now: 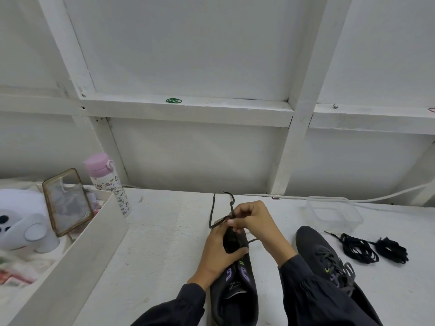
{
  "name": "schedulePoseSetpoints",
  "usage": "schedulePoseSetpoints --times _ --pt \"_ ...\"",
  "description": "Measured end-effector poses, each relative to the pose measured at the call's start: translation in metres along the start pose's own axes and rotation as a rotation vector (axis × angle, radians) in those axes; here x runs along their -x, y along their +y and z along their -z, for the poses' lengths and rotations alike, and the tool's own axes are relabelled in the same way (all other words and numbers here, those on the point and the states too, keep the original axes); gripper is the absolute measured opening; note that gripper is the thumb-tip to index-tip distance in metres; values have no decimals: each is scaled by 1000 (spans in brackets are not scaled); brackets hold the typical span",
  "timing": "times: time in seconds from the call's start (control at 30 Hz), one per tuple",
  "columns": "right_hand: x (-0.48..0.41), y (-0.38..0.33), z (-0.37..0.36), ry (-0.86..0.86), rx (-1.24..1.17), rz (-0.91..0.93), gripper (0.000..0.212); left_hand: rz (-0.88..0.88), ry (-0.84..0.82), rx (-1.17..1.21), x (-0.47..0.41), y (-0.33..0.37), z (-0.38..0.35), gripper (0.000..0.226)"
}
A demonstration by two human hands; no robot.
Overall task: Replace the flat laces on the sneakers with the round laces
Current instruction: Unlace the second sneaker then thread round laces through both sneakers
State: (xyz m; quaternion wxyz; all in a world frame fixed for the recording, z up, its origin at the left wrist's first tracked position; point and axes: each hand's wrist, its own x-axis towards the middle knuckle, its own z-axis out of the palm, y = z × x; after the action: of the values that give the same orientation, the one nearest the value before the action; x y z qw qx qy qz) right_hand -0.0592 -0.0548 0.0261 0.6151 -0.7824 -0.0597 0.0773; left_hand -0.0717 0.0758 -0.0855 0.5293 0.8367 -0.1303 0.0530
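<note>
White panelled wall behind, a scuffed white tabletop below. I see the left hand wrapped around the toe of the near sneaker, fingers closed on it. My view shows the right hand pinching the flat lace above the eyelets. A second sneaker (laced) lies beside, with two bundled round laces further right.
</note>
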Motion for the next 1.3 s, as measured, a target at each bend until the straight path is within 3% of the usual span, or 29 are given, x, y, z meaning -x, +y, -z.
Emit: schedulePoseSetpoints --times 0.17,0.57,0.8,0.97,1.2,1.3 --pt "-5 -24 11 84 -226 49 7 34 -25 32 -2 -4 2 62" --pt "-22 -101 28 79 -446 254 20 103 -45 32 2 -2 6 55" --pt "-28 -103 22 119 -612 215 15 86 -60 5 2 1 6 54" --pt "-27 -103 20 99 -556 242 14 123 -91 -11 1 6 9 49" --pt "-33 -83 31 172 -473 204 2 152 -36 242 4 17 10 21" --pt "-38 -67 32 215 -493 107 9 143 -17 414 2 34 12 19"
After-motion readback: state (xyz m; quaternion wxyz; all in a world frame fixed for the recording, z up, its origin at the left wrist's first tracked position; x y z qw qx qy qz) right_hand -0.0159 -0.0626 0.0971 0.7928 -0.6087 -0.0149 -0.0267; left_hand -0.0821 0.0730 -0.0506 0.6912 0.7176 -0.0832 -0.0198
